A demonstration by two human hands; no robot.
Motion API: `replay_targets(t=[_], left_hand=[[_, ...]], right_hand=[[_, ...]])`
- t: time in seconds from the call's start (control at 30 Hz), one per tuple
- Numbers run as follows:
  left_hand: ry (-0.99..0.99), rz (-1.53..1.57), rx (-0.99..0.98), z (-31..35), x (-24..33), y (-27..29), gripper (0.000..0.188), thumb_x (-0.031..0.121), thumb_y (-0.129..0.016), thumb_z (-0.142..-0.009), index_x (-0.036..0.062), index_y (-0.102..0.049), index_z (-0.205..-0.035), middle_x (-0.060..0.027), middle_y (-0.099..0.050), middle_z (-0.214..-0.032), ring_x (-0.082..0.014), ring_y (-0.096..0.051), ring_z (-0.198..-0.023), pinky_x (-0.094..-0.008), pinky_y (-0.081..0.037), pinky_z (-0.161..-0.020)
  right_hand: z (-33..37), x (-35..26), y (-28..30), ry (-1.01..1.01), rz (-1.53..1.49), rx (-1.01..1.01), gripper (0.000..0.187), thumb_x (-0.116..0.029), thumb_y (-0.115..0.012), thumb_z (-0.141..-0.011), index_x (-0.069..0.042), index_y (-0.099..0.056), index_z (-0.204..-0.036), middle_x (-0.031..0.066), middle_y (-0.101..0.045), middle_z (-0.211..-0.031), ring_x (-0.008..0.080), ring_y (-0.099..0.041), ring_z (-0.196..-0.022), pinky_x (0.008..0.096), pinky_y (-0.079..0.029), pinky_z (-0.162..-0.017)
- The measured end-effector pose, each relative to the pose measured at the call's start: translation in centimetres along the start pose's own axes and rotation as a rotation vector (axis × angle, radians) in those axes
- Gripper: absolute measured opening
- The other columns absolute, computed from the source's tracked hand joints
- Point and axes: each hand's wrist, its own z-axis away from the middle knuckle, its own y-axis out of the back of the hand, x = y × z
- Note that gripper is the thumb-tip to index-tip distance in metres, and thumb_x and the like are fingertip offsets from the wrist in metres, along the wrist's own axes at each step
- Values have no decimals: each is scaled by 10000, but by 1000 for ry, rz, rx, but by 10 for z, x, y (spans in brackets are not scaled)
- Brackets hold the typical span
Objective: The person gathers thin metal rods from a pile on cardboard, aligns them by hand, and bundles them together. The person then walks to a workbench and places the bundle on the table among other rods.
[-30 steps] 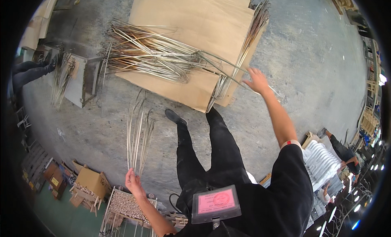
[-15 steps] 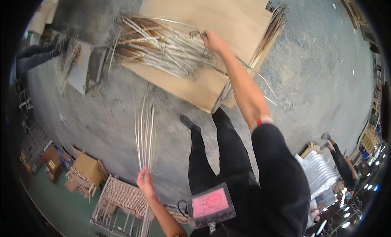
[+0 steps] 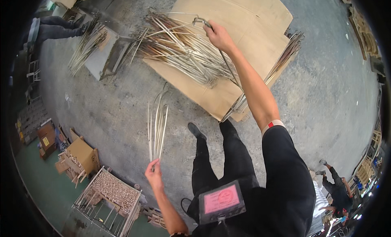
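You stand on a grey concrete floor in a big workshop. A large sheet of brown cardboard lies flat on it ahead of you, and a loose pile of thin pale rods sprawls over the sheet's left part, spilling past its left edge. A second line of rods runs along the sheet's right edge. Farther left, another bundle lies on the floor near a seated person's legs. At the lower left stand a cardboard box and a wooden crate packed with round pegs; a green strip of floor runs beyond them. Other people are at the lower right.

Your left hand is closed around the near ends of a small bunch of rods. The bunch hangs in the air over the floor, its long axis running away from you, free ends fanned and pointing toward the sheet.

Your right hand is stretched out over the pile, fingers closed on a single bent rod. That rod's hooked end points up and left past your knuckles, and its length slants back down toward your feet.
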Motion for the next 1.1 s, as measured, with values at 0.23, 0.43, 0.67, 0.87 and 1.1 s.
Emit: replay_targets(t=[0.23, 0.43, 0.67, 0.87, 1.1], left_hand=[[-104, 108, 2, -15, 66, -26, 197, 84, -698, -946, 31, -725, -1133, 69, -511, -722, -27, -396, -577, -219, -291, -499], [-284, 202, -184, -89, 174, -75, 340, 59, -640, -962, 121, -674, -1295, 74, -479, -666, -31, -382, -539, -227, -315, -479], [-406, -10, -276, -157, 284, -177, 529, 124, -656, -924, 203, -592, -1443, -53, -583, -664, -142, -500, -559, -331, -450, -570], [-568, -262, -303, -196, 324, -226, 359, 181, -627, -928, 153, -671, -1283, -215, -678, -750, -339, -677, -692, -434, -512, -690], [-679, -333, -303, -217, 338, -227, 286, 175, -617, -927, 58, -700, -1174, -258, -711, -873, -434, -702, -852, -492, -542, -755]], right_hand=[[74, -53, -41, -92, -200, -106, 240, -255, -568, -1021, -16, -586, -1030, 143, -611, -771, 233, -573, -678, 391, -486, -666], [77, -92, -71, -270, -271, -193, 225, -231, -496, -1073, -37, -540, -968, -1, -520, -704, 97, -502, -607, 286, -441, -559], [61, -140, -92, -243, -364, -169, 243, -231, -528, -1067, -14, -636, -1064, 10, -554, -664, 101, -523, -558, 289, -448, -527], [46, -160, -105, -235, -257, 33, 260, -242, -527, -1072, -20, -661, -1066, -15, -526, -607, 87, -499, -566, 273, -406, -515], [6, -161, -105, -336, -213, 193, 321, -291, -515, -1077, -13, -665, -1023, 17, -598, -667, 88, -544, -563, 271, -436, -517]])
